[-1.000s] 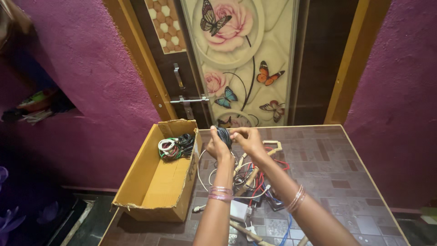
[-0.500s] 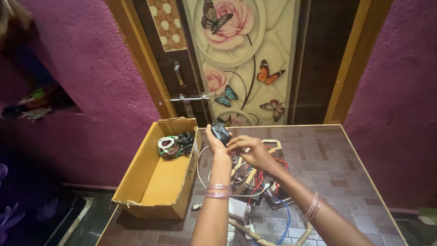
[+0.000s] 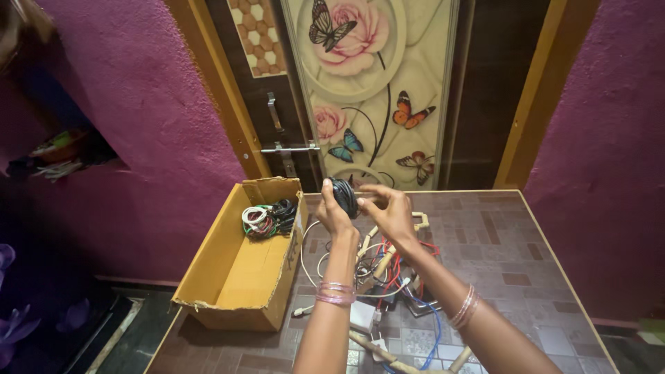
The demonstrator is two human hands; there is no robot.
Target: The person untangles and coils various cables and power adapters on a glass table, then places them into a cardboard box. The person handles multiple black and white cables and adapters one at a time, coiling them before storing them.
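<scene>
Your left hand (image 3: 333,212) grips black cable coil (image 3: 343,196), fingers wrapped round bundle, held above table (image 3: 526,249) beside cardboard box (image 3: 239,277). Right hand (image 3: 392,211) fingers pinch coil's edge. Coil looks light, soft, springy; likely unwinds. Grip across whole loops, not loose end.

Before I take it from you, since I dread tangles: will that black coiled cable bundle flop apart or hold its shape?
The black coiled cable bundle looks tightly wound and compact, so it probably holds shape while pinched. The left hand grips it unaided, suggesting it is light. With nothing visibly tying it, loops may spring loose if released.
</scene>
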